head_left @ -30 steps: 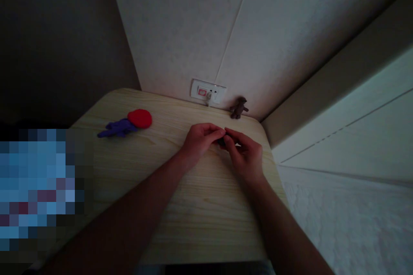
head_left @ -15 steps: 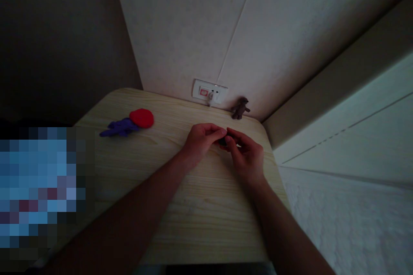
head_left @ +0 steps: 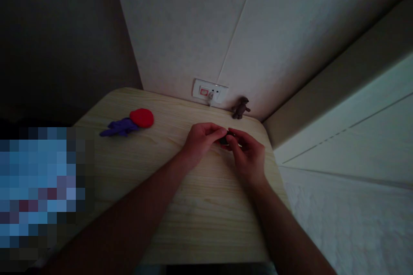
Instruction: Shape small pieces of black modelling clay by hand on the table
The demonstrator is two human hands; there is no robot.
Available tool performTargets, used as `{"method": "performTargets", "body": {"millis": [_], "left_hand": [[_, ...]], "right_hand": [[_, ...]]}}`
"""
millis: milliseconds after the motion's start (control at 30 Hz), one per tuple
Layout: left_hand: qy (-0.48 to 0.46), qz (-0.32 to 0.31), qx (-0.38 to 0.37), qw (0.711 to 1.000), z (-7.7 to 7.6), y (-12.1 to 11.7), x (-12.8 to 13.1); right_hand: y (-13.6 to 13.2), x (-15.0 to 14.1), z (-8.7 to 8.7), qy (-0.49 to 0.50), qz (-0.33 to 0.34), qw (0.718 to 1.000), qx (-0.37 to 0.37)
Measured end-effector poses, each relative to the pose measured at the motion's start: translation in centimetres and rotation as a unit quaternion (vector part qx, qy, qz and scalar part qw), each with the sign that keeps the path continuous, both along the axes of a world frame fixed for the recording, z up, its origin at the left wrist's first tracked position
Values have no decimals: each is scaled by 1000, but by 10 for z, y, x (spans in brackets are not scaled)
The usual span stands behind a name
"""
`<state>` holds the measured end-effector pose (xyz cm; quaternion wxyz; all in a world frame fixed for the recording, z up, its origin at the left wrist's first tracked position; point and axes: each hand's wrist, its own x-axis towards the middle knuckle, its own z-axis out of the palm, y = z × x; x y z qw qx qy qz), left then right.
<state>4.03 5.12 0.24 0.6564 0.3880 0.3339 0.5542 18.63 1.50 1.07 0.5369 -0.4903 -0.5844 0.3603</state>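
Note:
Between my two hands is a small black piece of modelling clay [head_left: 223, 139], partly covered by the fingers. My left hand [head_left: 202, 141] pinches its left side with thumb and forefinger. On the other side, my right hand [head_left: 249, 151] grips it between thumb and curled fingers. Both hands are low over the pale wooden tabletop [head_left: 196, 219]. Behind the right hand a small dark brown clay figure [head_left: 240, 108] stands near the wall. To the left lie a flat round red clay piece [head_left: 142, 118] and crumpled purple clay [head_left: 120, 127], touching each other.
A white wall socket [head_left: 210, 91] with a clear plug sits just above the table's back edge. Dark wall rises at the left, and a pale cabinet [head_left: 351, 124] borders the right. A blurred-out blue patch [head_left: 35, 172] covers the lower left.
My right hand has shifted very slightly to the right, and a little more of the black clay shows between the fingers. The left hand and the other pieces stay where they were.

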Motion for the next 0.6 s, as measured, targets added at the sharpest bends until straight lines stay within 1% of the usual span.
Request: {"method": "performTargets", "body": {"millis": [167, 300, 467, 600], "left_hand": [[12, -7, 10, 1000, 1, -1, -1], [3, -13, 10, 1000, 2, -1, -1], [6, 0, 11, 1000, 0, 0, -1], [23, -4, 14, 1000, 0, -1, -1]], "right_hand": [[1, 0, 4, -3, 6, 1000, 3], [2, -1, 4, 17, 1, 1000, -4], [1, -2, 3, 16, 6, 1000, -10], [1, -1, 5, 12, 13, 1000, -9]]}}
